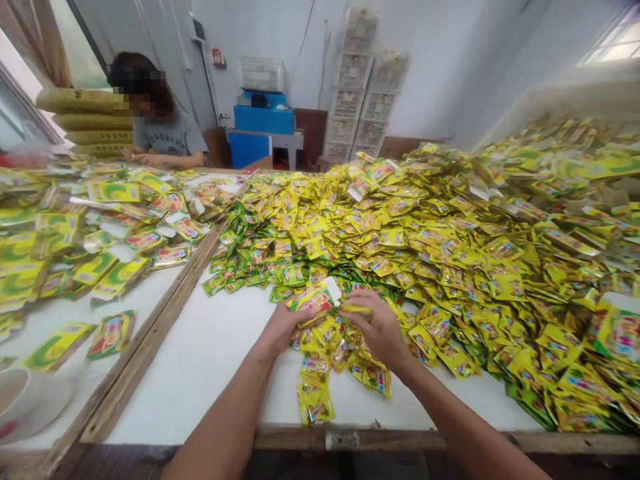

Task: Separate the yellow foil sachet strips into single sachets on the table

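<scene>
A huge heap of small yellow and green sachets [430, 253] covers the white table [200, 360] from the middle to the far right. My left hand [281, 328] is closed on a small stack of sachets [314, 300] held above the table. My right hand [380, 330] pinches one yellow sachet [356, 309] right beside that stack. Below both hands lies a loose cluster of sachets [330, 367], one strip [314, 400] reaching towards the front edge.
A wooden rail [150, 340] splits off a left table bearing larger packets [100, 227]. A person in a grey shirt [165, 133] sits at the far left. Stacked crates [360, 87] and a blue machine [263, 117] stand by the back wall. A white bowl [25, 403] sits front left.
</scene>
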The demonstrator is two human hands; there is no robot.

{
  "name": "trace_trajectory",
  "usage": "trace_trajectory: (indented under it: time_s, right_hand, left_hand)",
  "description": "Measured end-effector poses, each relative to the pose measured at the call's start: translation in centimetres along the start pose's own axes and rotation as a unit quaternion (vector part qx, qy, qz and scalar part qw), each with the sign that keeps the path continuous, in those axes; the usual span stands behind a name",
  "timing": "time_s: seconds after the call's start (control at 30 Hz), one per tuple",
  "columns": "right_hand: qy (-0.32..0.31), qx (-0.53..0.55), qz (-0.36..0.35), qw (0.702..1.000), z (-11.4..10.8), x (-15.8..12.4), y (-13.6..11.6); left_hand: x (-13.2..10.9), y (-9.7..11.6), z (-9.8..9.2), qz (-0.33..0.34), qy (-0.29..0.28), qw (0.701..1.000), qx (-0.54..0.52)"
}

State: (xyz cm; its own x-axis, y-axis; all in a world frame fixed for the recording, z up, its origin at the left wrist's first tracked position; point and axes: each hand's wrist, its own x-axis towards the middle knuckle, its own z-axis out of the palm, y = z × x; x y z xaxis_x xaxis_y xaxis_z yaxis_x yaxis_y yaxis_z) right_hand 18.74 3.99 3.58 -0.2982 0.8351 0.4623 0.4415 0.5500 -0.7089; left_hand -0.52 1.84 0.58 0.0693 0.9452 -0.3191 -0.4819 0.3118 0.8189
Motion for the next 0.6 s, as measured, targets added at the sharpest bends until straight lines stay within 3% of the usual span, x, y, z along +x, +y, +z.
trace_trajectory:
  time_s: [0.1, 0.17, 0.27, 0.33, 0.4, 0.5, 0.6]
  right_hand:
    - [0.103, 0.05, 0.217, 0.969, -1.2, 1.7, -0.4]
    - [0.091, 0.074, 0.266, 0.957, -1.3, 2.6, -0.6]
    - [0.023, 0.113, 0.278, 0.954, -0.9, 2.9, -0.4]
    - [0.009, 0.128, 0.28, 0.951, -0.6, 2.7, -0.1]
    - [0.015, 0.113, 0.28, 0.953, -0.4, 2.5, 0.1]
    - [0.017, 0.102, 0.263, 0.959, -0.4, 2.6, 0.0]
    - [0.006, 0.099, 0.244, 0.965, -0.5, 2.7, -0.1]
  left_hand:
    - [0.1, -0.6, 0.4, 0.043, -0.023, 0.998, 0.049]
    - [0.2, -0.9, 0.7, 0.057, -0.017, 0.997, 0.039]
    - [0.3, -1.2, 1.0, 0.061, 0.005, 0.998, -0.007]
    - [0.4, -1.3, 1.0, 0.077, 0.023, 0.997, -0.004]
    - [0.5, -1.3, 0.8, 0.132, 0.068, 0.988, 0.051]
    - [0.5, -1.0, 0.4, 0.228, 0.159, 0.943, 0.184]
    - [0.4, -0.7, 0.4, 0.241, 0.181, 0.921, 0.246]
